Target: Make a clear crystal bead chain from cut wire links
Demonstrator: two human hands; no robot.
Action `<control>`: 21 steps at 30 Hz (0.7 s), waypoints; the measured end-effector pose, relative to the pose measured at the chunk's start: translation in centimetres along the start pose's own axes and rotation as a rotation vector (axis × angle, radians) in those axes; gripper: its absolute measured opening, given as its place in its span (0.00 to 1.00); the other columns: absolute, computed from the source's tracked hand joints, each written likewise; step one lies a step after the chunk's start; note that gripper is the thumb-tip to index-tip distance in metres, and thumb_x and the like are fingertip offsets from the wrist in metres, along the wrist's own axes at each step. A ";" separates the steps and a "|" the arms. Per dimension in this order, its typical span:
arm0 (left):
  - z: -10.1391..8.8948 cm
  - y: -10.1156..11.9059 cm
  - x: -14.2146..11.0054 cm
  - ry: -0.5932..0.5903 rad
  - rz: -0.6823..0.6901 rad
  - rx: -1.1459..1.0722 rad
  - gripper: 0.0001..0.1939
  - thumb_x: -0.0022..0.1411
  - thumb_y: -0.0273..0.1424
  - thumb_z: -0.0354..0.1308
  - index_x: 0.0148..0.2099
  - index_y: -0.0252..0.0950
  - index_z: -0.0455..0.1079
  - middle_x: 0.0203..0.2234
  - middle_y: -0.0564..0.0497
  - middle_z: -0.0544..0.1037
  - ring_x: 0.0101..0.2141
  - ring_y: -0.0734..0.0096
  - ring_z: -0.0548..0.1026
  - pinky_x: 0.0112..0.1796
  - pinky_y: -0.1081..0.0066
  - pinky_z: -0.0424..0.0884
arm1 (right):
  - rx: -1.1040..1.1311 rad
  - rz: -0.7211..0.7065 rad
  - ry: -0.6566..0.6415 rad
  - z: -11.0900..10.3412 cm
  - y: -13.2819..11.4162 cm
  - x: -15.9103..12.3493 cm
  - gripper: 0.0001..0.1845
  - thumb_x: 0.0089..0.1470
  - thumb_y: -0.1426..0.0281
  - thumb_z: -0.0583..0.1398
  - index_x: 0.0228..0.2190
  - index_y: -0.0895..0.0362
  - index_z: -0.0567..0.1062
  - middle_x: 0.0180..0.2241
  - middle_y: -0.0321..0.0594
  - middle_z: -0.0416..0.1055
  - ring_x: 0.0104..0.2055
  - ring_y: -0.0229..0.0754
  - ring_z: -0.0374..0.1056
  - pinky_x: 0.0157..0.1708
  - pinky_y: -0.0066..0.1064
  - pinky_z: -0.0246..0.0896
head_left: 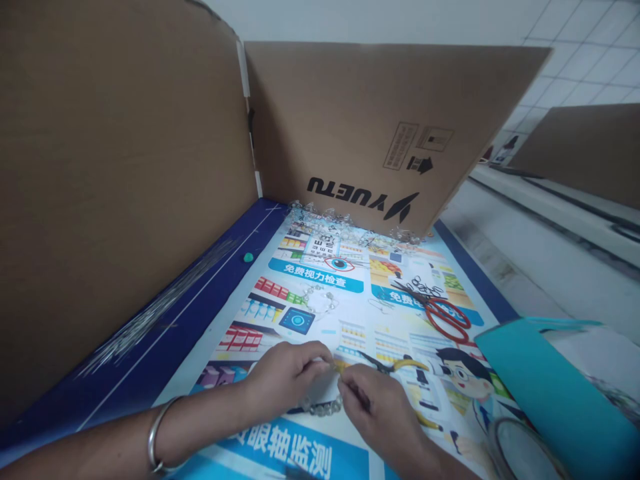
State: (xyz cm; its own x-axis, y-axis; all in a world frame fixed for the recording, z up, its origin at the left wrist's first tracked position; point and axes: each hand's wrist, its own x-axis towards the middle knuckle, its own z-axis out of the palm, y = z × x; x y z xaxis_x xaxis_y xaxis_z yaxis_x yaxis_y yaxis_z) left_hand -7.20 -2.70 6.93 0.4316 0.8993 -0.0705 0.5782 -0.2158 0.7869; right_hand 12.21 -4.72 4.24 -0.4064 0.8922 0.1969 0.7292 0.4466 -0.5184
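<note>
My left hand (295, 370), with a silver bangle on its wrist, is closed in a pinch, thumb against forefinger. Close beside it on the right, my right hand (380, 400) pinches too, its fingertips almost meeting those of the left. A strand of clear beads (325, 408) curves below and between the two hands, its ends hidden at the fingers. What lies right at the fingertips is too small to make out. Yellow-handled pliers (395, 365) lie partly under my right hand, jaws pointing left. Farther off, a loop of clear beads (320, 300) rests on the printed sheet.
Red-handled scissors (447, 320) lie at right beside black rings (425, 285). Thin wires (165, 300) line the left edge, near a green bead (248, 257). Clear beaded pieces (350, 230) pile against the cardboard wall (380, 113). A teal container (550, 380) and round clear lid (525, 450) stand at right.
</note>
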 end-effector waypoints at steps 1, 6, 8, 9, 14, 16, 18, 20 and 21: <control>-0.1 0.0 0.0 -0.007 0.025 0.029 0.12 0.61 0.33 0.47 0.37 0.40 0.72 0.27 0.56 0.75 0.28 0.73 0.70 0.30 0.78 0.61 | 0.001 0.001 0.001 0.0 0.0 0.0 0.07 0.52 0.72 0.52 0.24 0.55 0.66 0.21 0.32 0.64 0.22 0.34 0.60 0.23 0.25 0.49; 0.1 -0.3 0.1 -0.035 0.069 0.060 0.13 0.62 0.32 0.45 0.35 0.39 0.72 0.25 0.56 0.74 0.27 0.74 0.70 0.27 0.79 0.59 | 0.080 0.069 0.010 0.3 -0.3 0.0 0.06 0.52 0.73 0.51 0.32 0.54 0.67 0.23 0.32 0.69 0.23 0.36 0.65 0.23 0.25 0.53; 0.3 -0.4 0.1 -0.029 0.077 0.083 0.14 0.62 0.31 0.45 0.33 0.38 0.71 0.22 0.56 0.72 0.25 0.74 0.68 0.26 0.79 0.57 | 0.127 0.079 0.013 0.3 -0.3 0.1 0.09 0.52 0.73 0.51 0.38 0.54 0.66 0.22 0.31 0.70 0.22 0.36 0.66 0.22 0.25 0.54; 0.3 -0.4 0.1 -0.027 0.079 0.093 0.14 0.61 0.31 0.45 0.32 0.37 0.71 0.21 0.56 0.72 0.25 0.74 0.67 0.26 0.79 0.57 | 0.135 0.075 0.019 0.3 -0.3 0.1 0.10 0.53 0.73 0.50 0.38 0.54 0.65 0.22 0.31 0.69 0.22 0.37 0.66 0.21 0.25 0.54; 0.3 -0.2 0.1 -0.025 0.063 0.049 0.14 0.62 0.32 0.44 0.33 0.37 0.71 0.22 0.55 0.72 0.25 0.74 0.67 0.25 0.79 0.57 | 0.106 0.031 0.023 0.0 -0.2 0.4 0.06 0.56 0.70 0.50 0.35 0.54 0.66 0.22 0.32 0.69 0.22 0.37 0.66 0.21 0.26 0.55; 0.3 -0.1 0.1 -0.024 0.045 0.033 0.14 0.62 0.32 0.44 0.33 0.37 0.71 0.22 0.55 0.72 0.24 0.74 0.66 0.25 0.79 0.57 | 0.093 -0.009 0.044 -0.1 -0.1 0.4 0.07 0.57 0.70 0.50 0.35 0.53 0.68 0.25 0.33 0.72 0.25 0.38 0.68 0.24 0.26 0.58; 0.3 0.0 0.2 -0.025 0.029 0.032 0.13 0.61 0.31 0.45 0.33 0.38 0.71 0.21 0.56 0.71 0.24 0.74 0.66 0.25 0.79 0.56 | 0.066 -0.056 0.097 0.1 0.1 0.3 0.08 0.57 0.70 0.50 0.35 0.53 0.69 0.28 0.35 0.73 0.28 0.39 0.70 0.26 0.27 0.60; 0.3 0.0 0.3 -0.027 0.019 0.032 0.13 0.61 0.31 0.45 0.31 0.38 0.70 0.20 0.56 0.69 0.24 0.74 0.65 0.24 0.80 0.56 | 0.026 -0.092 0.136 0.3 0.3 0.3 0.08 0.58 0.69 0.50 0.35 0.54 0.69 0.30 0.36 0.74 0.29 0.39 0.70 0.27 0.27 0.61; 0.3 0.0 0.3 -0.029 0.015 0.028 0.13 0.61 0.31 0.45 0.31 0.37 0.70 0.20 0.57 0.69 0.23 0.75 0.65 0.24 0.80 0.55 | 0.008 -0.103 0.141 0.5 0.3 0.2 0.09 0.58 0.70 0.50 0.36 0.54 0.69 0.30 0.36 0.74 0.29 0.40 0.70 0.28 0.28 0.62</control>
State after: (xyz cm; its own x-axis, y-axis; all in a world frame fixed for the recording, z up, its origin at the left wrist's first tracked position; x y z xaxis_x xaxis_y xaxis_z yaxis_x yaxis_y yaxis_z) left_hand -6.86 -2.59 6.70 0.4598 0.8847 -0.0764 0.5905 -0.2404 0.7704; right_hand 12.11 -4.42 3.71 -0.3970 0.8428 0.3634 0.6833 0.5357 -0.4961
